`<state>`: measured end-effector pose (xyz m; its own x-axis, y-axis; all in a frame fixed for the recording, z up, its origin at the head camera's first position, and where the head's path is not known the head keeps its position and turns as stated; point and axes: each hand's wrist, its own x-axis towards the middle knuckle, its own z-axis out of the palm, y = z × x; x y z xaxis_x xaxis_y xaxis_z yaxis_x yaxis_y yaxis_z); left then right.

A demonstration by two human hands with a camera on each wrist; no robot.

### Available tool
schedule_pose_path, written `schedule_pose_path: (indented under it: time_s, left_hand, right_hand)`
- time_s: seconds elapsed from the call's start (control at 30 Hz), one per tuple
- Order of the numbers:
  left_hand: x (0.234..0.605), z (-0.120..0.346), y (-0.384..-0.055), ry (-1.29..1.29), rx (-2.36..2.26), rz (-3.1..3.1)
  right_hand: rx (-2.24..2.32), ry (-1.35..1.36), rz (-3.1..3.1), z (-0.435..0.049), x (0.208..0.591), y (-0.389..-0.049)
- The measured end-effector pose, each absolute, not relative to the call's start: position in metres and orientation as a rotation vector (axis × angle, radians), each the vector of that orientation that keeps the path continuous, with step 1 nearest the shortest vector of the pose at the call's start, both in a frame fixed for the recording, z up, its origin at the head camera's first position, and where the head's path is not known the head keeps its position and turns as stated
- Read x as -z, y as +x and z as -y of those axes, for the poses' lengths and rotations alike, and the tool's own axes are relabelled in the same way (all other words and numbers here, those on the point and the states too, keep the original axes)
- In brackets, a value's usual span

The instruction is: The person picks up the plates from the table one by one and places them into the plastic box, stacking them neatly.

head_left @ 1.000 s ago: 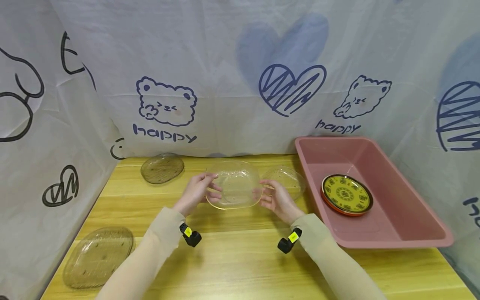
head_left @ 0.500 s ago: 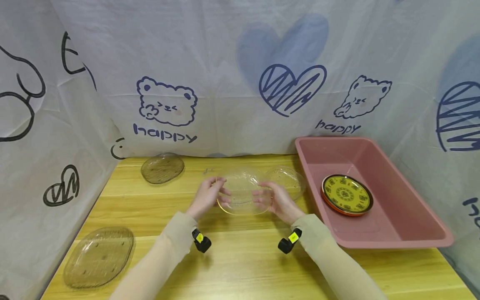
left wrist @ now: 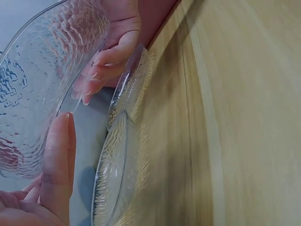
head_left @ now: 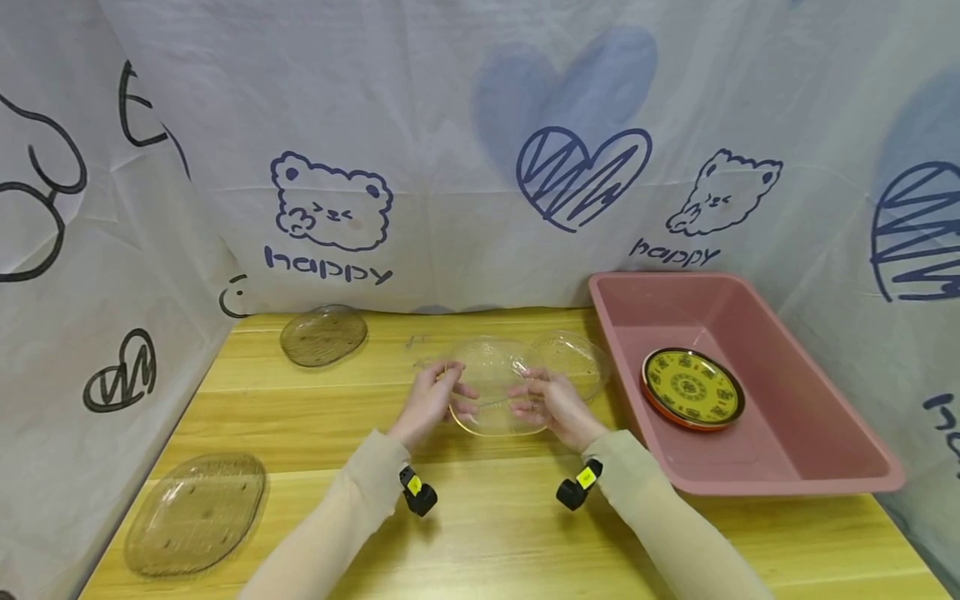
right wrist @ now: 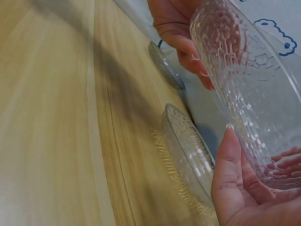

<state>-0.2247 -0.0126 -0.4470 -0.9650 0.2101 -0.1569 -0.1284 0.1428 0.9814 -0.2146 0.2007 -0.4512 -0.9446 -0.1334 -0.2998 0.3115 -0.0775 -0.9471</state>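
Diffuse light is falling across the counter [head_left: 495,525] in the head view, while both wrist views are appearing dimmer. There, broad shadows are streaking it and highlights are glinting on the held clear dish [right wrist: 249,106].

1. The place looked like a curtained-off recording booth.
2. Printed cloth [head_left: 450,100] hung across the upper frame and down both sides.
3. A wood-grain bench [head_left: 487,533] filled the lower frame.
4. Black wrist cameras [head_left: 422,498] showed at lower centre.

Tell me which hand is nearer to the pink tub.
Right. The right hand holds the clear dish by its right side, left of the pink tub; the left hand holds the opposite side, farther left of the tub.
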Motion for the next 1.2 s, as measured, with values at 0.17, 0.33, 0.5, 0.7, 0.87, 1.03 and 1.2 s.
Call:
schedule_pose_path:
  time_s: [0.17, 0.33, 0.5, 0.7, 0.87, 1.03, 1.2]
  left_hand:
    - [0.449, 0.012, -0.224, 0.055, -1.915, -2.144]
    - [0.45, 0.014, -0.224, 0.067, -1.894, -2.151]
    - [0.449, 0.019, -0.227, 0.123, -1.856, -2.184]
    - [0.441, 0.027, -0.233, 0.121, -1.861, -2.218]
    - [0.433, 0.033, -0.239, 0.117, -1.902, -2.238]
    - [0.425, 0.038, -0.244, 0.163, -1.92, -2.309]
    - [0.416, 0.038, -0.246, 0.241, -1.885, -2.413]
  right_hand:
    - [2.1, 0.205, -1.881, -0.201, 0.452, -0.214]
    - [2.102, 0.241, -1.868, -0.2, 0.45, -0.213]
    - [2.137, 0.272, -1.829, -0.198, 0.447, -0.212]
    - [2.171, 0.286, -1.798, -0.199, 0.441, -0.211]
    - [2.184, 0.283, -1.78, -0.2, 0.433, -0.21]
    - [2.202, 0.289, -1.777, -0.202, 0.421, -0.21]
    - [2.207, 0.283, -1.792, -0.207, 0.409, -0.21]
